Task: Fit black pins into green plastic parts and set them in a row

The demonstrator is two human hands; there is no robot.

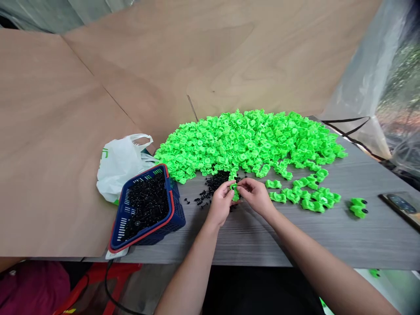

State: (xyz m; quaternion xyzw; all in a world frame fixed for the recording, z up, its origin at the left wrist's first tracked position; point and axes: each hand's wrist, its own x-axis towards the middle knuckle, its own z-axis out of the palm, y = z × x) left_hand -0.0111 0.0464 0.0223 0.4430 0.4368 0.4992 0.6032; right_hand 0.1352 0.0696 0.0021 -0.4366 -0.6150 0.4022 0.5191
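Between my two hands is a small green toy car body (235, 192) with a black part on it. My left hand (221, 204) has its fingers closed on the car's left side. From the other side, my right hand (256, 197) pinches at the same car; whether it grips the body or a small black part is hidden. Just behind my hands lies a loose pile of black wheel-and-axle pieces (218, 180). A large heap of green car bodies (249, 140) spreads behind that.
At left, a blue basket (180, 209) with a red rim holds many black axles, beside a white plastic bag (120, 164). Rightward lie scattered green cars (311, 205), one car with black wheels (358, 208) and a phone (402, 205). Wooden panels (210, 57) stand behind the table.
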